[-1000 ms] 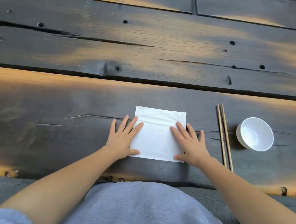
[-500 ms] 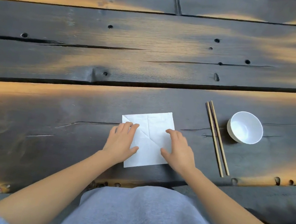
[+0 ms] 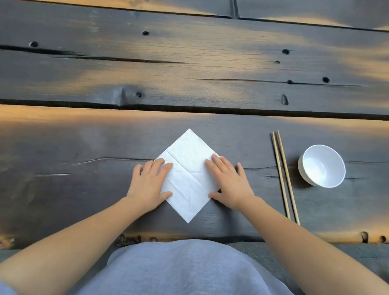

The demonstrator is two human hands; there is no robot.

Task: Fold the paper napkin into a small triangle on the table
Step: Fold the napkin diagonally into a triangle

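Napkin (image 3: pixel 187 175) lies flat as a diamond near the dark bench's (image 3: pixel 60 151) front edge, left hand (image 3: pixel 151 182) and right hand (image 3: pixel 230 182) spread flat on its side corners, pinching nothing. Judged thin, light, limp, easily torn or slid; best taken by a free corner, the other palm pinning it.

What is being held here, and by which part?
Nothing is gripped. The napkin lies flat on the table, pinned by the left hand on its left corner and the right hand on its right corner.
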